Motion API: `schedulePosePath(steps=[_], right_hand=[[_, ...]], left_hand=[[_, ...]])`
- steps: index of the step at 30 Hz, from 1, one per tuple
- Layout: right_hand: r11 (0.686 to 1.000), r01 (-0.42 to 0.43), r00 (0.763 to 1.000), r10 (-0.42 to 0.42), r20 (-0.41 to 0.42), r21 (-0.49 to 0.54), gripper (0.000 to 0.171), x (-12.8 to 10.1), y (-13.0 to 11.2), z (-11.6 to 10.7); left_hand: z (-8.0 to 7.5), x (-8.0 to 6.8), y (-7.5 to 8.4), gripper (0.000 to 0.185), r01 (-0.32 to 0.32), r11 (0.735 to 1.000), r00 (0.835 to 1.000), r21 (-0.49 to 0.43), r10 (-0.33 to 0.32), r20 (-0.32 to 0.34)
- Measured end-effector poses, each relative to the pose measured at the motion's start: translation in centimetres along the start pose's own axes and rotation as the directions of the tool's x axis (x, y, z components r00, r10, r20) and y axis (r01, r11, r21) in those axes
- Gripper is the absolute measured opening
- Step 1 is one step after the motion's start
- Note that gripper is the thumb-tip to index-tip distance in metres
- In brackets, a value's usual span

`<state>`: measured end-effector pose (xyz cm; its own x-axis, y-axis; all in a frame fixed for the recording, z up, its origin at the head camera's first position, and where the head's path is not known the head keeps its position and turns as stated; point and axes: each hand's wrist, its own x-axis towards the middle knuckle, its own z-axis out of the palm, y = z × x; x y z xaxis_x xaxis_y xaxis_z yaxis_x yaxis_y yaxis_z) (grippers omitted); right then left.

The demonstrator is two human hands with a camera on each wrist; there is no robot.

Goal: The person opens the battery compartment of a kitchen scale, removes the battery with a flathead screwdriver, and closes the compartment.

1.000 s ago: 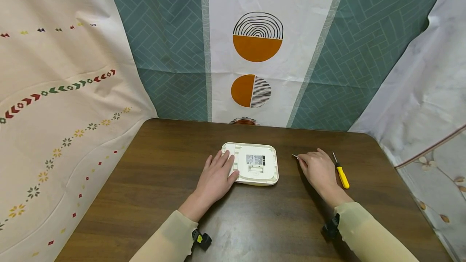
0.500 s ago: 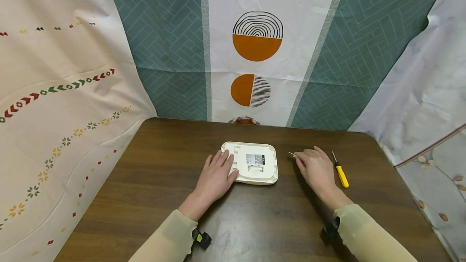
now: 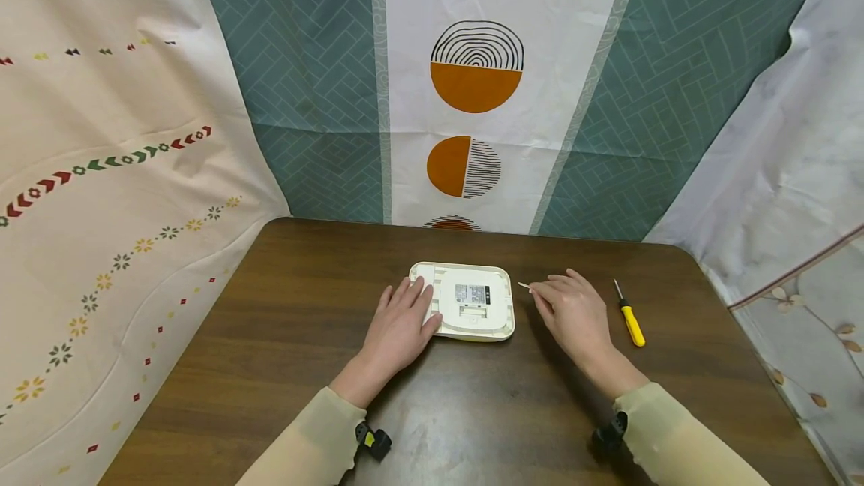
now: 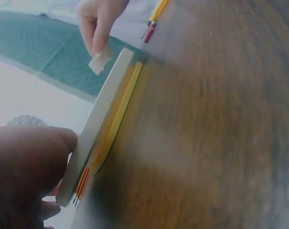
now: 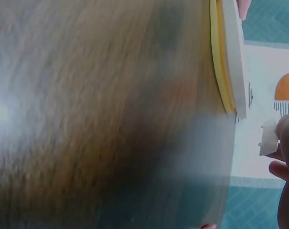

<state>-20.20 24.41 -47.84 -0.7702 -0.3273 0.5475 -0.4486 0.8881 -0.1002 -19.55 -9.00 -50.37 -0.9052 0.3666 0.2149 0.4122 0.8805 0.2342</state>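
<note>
— What does the thing on the surface (image 3: 283, 366) look like?

— A flat white device (image 3: 470, 311), roughly square with rounded corners, lying underside up near the middle of the brown wooden top. It has a grey label and a small recess below that. In the wrist views a yellowish layer runs along the edge nearest the wood.

— Anything hard to read?

— The label's print is too small. Both wrist views are blurred over the wood. The left wrist view shows that hand only as a dark mass in the corner, and the right wrist view cuts the right hand off at the frame edge.

— How are the hands placed?

— The left hand (image 3: 399, 326) lies flat on the device's left edge, fingers straight and pressing down, gripping nothing. The right hand (image 3: 569, 310) is just beside the device's right edge, fingertips pinching a small white plastic piece (image 3: 523, 286); the left wrist view shows it held clear above the rim. A yellow-handled screwdriver (image 3: 630, 317) lies to the right of that hand, untouched.
</note>
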Motion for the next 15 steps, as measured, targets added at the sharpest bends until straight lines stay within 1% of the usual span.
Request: schedulePosePath(steps=[5, 11, 15], right_hand=[[1.000, 0.025, 1.000, -0.025, 0.002, 0.017, 0.021, 0.2, -0.8, 0.0], [0.995, 0.099, 0.995, -0.098, -0.030, 0.034, 0.020, 0.4, -1.5, 0.3], [0.992, 0.123, 0.992, -0.122, -0.020, 0.041, 0.020, 0.6, -2.2, 0.5]], left_hand=[[0.0, 0.0, 0.0, 0.058, 0.001, 1.000, 1.000, -0.002, -0.001, 0.001], [0.0, 0.0, 0.0, 0.059, 0.007, 1.000, 1.000, -0.007, -0.007, 0.008], [-0.1, -0.1, 0.1, 0.059, 0.005, 1.000, 1.000, -0.009, -0.005, 0.006]])
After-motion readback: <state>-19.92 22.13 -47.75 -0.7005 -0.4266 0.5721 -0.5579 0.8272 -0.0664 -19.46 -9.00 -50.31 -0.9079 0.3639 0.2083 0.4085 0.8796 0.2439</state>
